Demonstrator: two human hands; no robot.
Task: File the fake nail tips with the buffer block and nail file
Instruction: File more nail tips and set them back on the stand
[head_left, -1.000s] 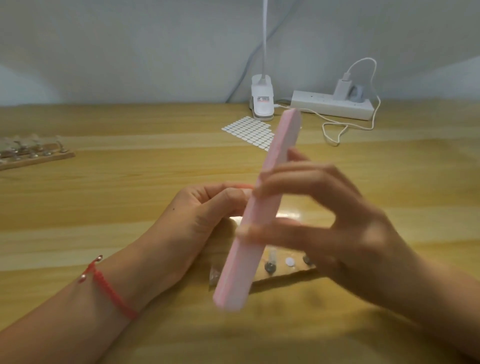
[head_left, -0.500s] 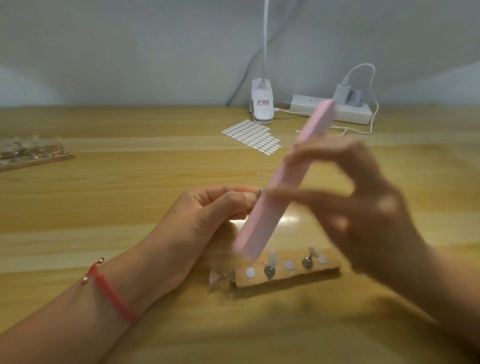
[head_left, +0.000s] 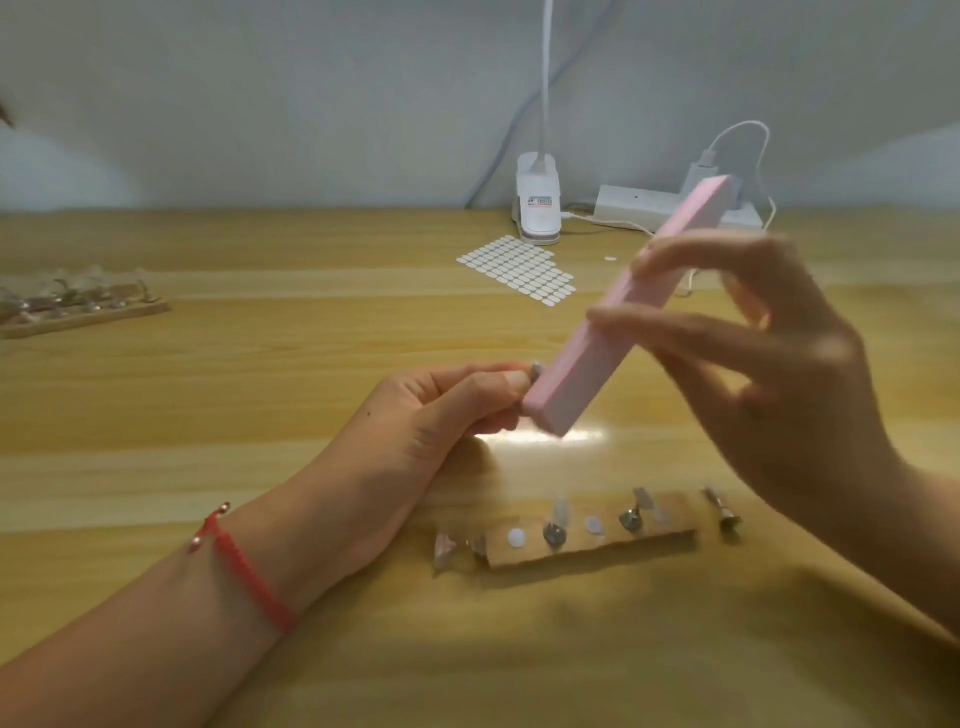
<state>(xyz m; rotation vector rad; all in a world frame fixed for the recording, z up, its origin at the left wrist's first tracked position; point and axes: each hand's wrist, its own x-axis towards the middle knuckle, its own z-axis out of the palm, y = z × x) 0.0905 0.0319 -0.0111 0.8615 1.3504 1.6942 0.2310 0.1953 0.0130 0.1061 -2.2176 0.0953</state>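
Right hand (head_left: 779, 389) has its grip curled round the pink buffer block (head_left: 623, 312). The block is tilted up above the tabletop (head_left: 260, 415), with its low end right against the fake nail tip (head_left: 535, 370). The left hand (head_left: 441, 410) pinches that tip in a tight grip. Closer in, a wooden holder (head_left: 592, 540) carries two metal stands with clear tips, plus white dots. Another stand (head_left: 722, 512) sits just off its right end. A second holder (head_left: 78, 312) is far left, contents too blurry to call.

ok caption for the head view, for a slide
Right hand holds pink buffer block against a nail tip pinched by left hand.
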